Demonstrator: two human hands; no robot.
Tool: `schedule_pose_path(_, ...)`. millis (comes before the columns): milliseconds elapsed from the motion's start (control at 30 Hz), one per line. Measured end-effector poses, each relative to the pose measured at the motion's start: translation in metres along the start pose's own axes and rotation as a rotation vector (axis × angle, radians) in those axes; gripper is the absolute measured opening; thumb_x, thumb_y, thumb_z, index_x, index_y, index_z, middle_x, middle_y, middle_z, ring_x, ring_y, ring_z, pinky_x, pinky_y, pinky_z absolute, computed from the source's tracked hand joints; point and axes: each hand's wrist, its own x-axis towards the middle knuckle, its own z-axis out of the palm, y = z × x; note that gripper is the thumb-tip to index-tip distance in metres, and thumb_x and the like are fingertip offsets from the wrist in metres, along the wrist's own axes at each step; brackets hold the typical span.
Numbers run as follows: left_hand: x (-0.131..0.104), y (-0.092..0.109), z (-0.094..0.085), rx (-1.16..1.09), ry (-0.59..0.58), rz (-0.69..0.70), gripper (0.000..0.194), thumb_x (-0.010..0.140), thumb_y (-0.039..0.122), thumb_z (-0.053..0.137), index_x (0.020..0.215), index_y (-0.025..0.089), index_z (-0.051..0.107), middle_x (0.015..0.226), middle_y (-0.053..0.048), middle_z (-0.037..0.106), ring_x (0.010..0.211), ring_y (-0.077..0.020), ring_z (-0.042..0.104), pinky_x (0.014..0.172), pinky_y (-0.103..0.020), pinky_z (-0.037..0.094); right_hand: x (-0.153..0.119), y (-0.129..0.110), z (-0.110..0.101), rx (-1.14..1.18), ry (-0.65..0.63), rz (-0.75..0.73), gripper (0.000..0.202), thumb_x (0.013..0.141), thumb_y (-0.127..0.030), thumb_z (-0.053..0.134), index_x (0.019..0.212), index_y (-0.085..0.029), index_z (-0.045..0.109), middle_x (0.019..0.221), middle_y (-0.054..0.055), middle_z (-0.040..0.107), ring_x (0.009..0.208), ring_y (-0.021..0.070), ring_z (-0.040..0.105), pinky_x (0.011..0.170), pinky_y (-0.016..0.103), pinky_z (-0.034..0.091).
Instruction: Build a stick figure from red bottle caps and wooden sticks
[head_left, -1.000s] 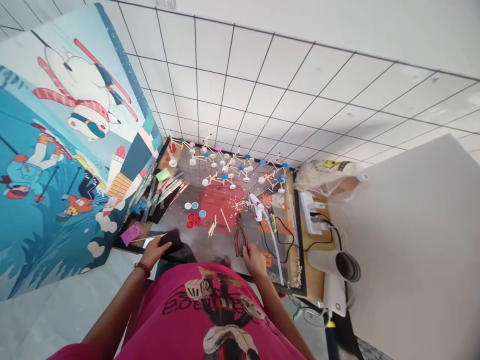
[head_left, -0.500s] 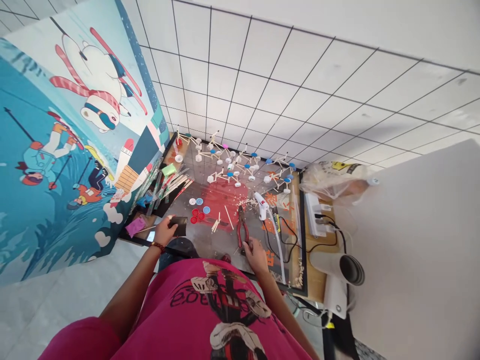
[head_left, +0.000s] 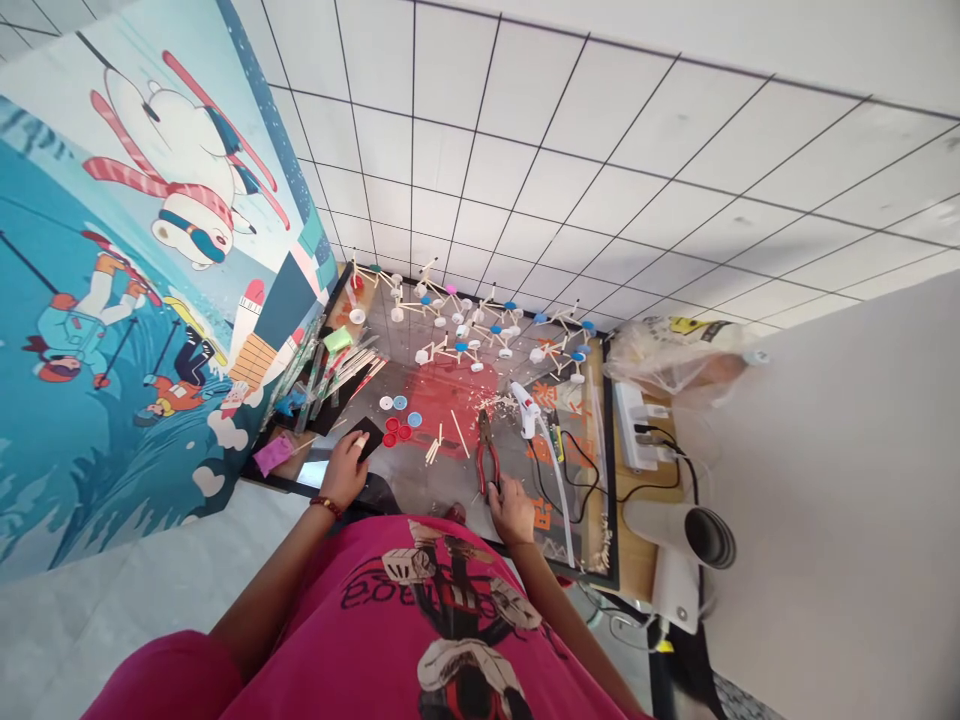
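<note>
My left hand (head_left: 345, 472), at the left front of the table, is closed on the edge of a dark flat rectangular piece (head_left: 369, 436) whose kind I cannot make out. At the front middle, my right hand (head_left: 514, 512) rests with curled fingers at the handle ends of red-handled pliers (head_left: 487, 462), which lie with their jaws pointing away from me. Between the hands are short wooden sticks (head_left: 433, 450), one longer stick (head_left: 460, 433), red plastic wheels (head_left: 392, 425) and blue and white wheels (head_left: 400, 403).
Small stick frames with wheels (head_left: 465, 350) stand along the back. A white glue gun (head_left: 525, 402) with its cable lies right of the pliers, near wood scraps. A power strip (head_left: 636, 428) is at the right edge. Bundled sticks (head_left: 352, 370) and a pink packet (head_left: 274, 454) lie left.
My left hand has moved slightly right and forward, and the dark piece has turned to a slant. My right hand stays by the pliers. The view has shifted a little.
</note>
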Motion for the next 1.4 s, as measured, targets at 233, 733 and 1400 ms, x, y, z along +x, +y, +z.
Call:
schedule_pose_path(233, -0.017, -0.006, 0.019, 0.083, -0.050, 0.080, 0.044, 0.087, 0.019, 0.051, 0.129, 0.013, 0.059, 0.144, -0.021, 0.047, 0.138, -0.0358, 0.040, 0.114, -0.057, 0.035, -0.001, 0.000, -0.002, -0.003, -0.007, -0.007, 0.041, 0.100, -0.043, 0.037, 0.112, -0.013, 0.062, 0.096, 0.013, 0.066, 0.084, 0.0231, 0.060, 0.071, 0.030, 0.043)
schedule_pose_path(733, -0.022, -0.005, 0.024, 0.142, 0.082, 0.007, 0.069, 0.088, 0.032, 0.058, 0.147, 0.007, 0.035, 0.148, -0.027, 0.037, 0.140, -0.0392, 0.036, 0.114, -0.056, 0.030, 0.000, 0.002, -0.002, 0.006, -0.030, -0.021, 0.041, 0.101, -0.043, 0.035, 0.113, -0.013, 0.061, 0.097, 0.013, 0.066, 0.086, 0.0229, 0.060, 0.073, 0.030, 0.044)
schedule_pose_path(1400, 0.011, 0.030, 0.031, 0.182, -0.021, -0.060, 0.030, 0.077, 0.035, 0.074, 0.103, 0.020, 0.072, 0.132, -0.014, 0.056, 0.121, -0.0368, 0.047, 0.106, -0.056, 0.031, 0.000, 0.002, -0.001, -0.015, -0.041, -0.008, 0.038, 0.100, -0.041, 0.038, 0.110, -0.013, 0.062, 0.093, 0.012, 0.066, 0.082, 0.0224, 0.060, 0.069, 0.029, 0.041)
